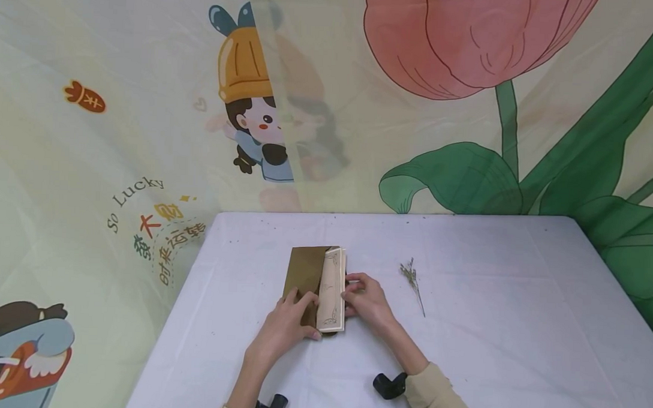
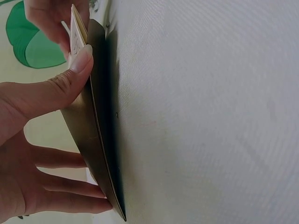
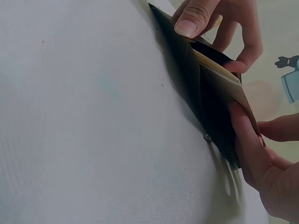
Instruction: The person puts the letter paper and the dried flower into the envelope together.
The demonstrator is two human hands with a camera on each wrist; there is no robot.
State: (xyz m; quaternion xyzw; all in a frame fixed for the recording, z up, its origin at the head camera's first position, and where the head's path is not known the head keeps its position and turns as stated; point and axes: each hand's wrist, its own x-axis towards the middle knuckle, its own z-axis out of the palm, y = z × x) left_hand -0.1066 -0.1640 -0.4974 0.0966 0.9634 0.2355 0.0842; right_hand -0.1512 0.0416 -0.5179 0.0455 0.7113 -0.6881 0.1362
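Note:
A gold-brown envelope (image 1: 305,268) lies on the white-covered table. From its right side sticks out a cream paper card (image 1: 332,291) with scrollwork on its face and several layers at its edge. My left hand (image 1: 286,322) holds the envelope, its thumb at the near edge and its fingers on the upper face. My right hand (image 1: 370,303) pinches the card's right edge between thumb and fingers. In the right wrist view the envelope's dark inside (image 3: 212,105) shows beside the card's layered edge. How deep the card sits is hidden.
To the right of my right hand lies a small dried flower sprig (image 1: 412,281). A black wrist device (image 1: 389,386) is by the right sleeve, another (image 1: 273,405) by the left wrist. A printed cloth backdrop (image 1: 334,138) hangs behind the table (image 1: 489,330).

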